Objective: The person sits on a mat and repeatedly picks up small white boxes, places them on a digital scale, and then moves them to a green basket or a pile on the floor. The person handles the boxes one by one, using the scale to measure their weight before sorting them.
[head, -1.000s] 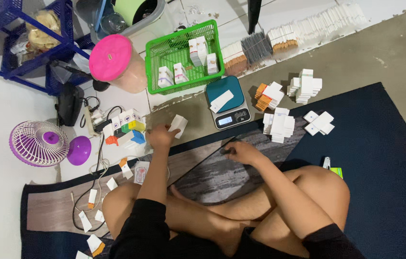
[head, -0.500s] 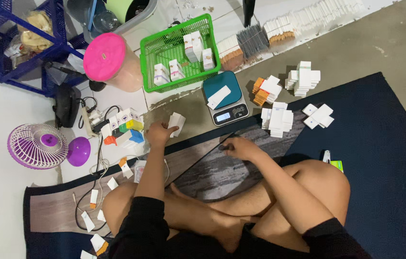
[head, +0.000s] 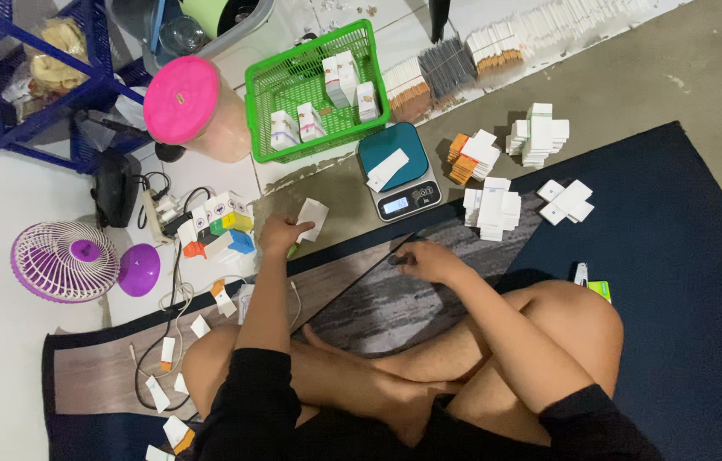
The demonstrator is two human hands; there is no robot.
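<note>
In left hand (head: 275,232): one white box (head: 312,218).

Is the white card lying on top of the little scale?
Touching. The head view shows the white card lying flat on the scale platform, with no gap.

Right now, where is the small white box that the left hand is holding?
In the head view, the small white box is in the left hand, centre-left, between the kitchen scale and the colourful boxes.

Floor (head: 677,77) carries dark rug (head: 677,282), green basket (head: 314,51), scale (head: 395,171), white box stacks (head: 536,132), fan (head: 62,260).
</note>
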